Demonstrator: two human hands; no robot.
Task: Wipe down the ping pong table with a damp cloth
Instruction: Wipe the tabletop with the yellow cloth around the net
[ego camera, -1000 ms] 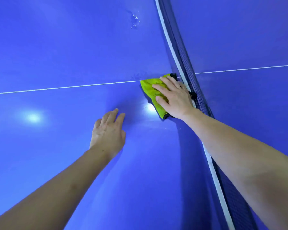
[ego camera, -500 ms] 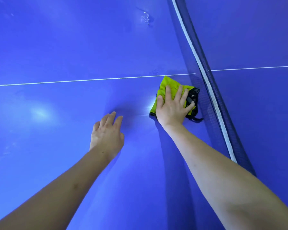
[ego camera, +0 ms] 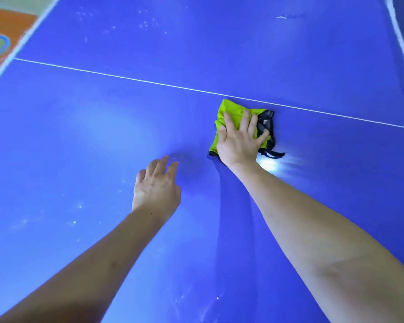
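Note:
The blue ping pong table [ego camera: 79, 136] fills the view, crossed by a white centre line [ego camera: 131, 76]. A lime-green cloth [ego camera: 231, 113] with a dark trim lies flat on it just below that line. My right hand [ego camera: 239, 142] presses on the cloth with straight, spread fingers. My left hand [ego camera: 156, 187] rests flat on the bare table, lower left of the cloth, holding nothing. A wet sheen [ego camera: 269, 164] shines just right of my right wrist.
The net's white top band [ego camera: 401, 43] shows at the far upper right. The table's left edge [ego camera: 21, 43] runs past an orange floor mat [ego camera: 2, 36] at the upper left. Small white specks dot the surface near and far.
My right hand has slid the cloth left, away from the net, along the centre line. The view has shifted left, so the net is now at the right edge. My left hand stays planted.

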